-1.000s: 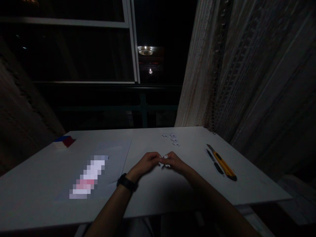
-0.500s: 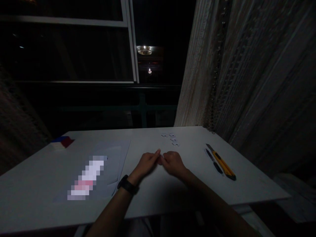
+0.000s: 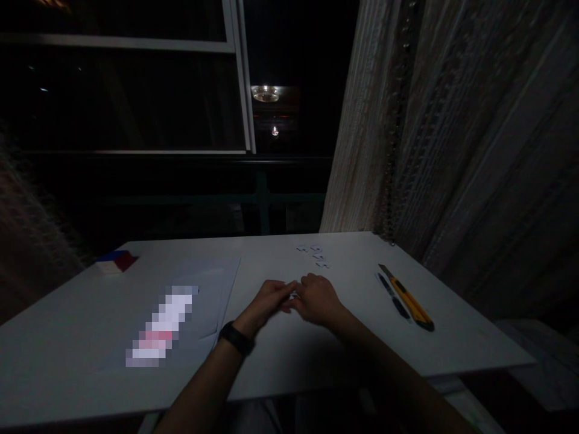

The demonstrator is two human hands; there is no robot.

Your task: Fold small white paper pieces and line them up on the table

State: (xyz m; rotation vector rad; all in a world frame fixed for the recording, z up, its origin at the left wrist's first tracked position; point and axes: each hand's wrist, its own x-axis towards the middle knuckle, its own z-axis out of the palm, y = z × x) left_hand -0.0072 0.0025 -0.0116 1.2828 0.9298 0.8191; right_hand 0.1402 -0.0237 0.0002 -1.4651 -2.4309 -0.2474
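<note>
Over the middle of the white table (image 3: pixel 353 355), my left hand (image 3: pixel 266 300) and my right hand (image 3: pixel 319 299) meet at the fingertips. Between them shows a bit of a small piece of white paper (image 3: pixel 293 294), mostly covered by the fingers. Both hands are closed on it, with thumbs and fingers pinched together. Just beyond, several small paper pieces with dark marks (image 3: pixel 319 256) lie in a loose group. A dark watch is on my left wrist.
At right lie a yellow utility knife (image 3: pixel 411 301), blade out, and a black pen (image 3: pixel 392 295) beside it. White paper sheets (image 3: pixel 217 283) lie at left, with a blurred-out object on them. A coloured cube (image 3: pixel 116 263) stands far left. Behind are a curtain (image 3: pixel 357 132) and window.
The fingers have shifted around the small piece: my left fingers are now stretched further under it, and my right fingers are more bent over it. The things on the table have stayed put.
</note>
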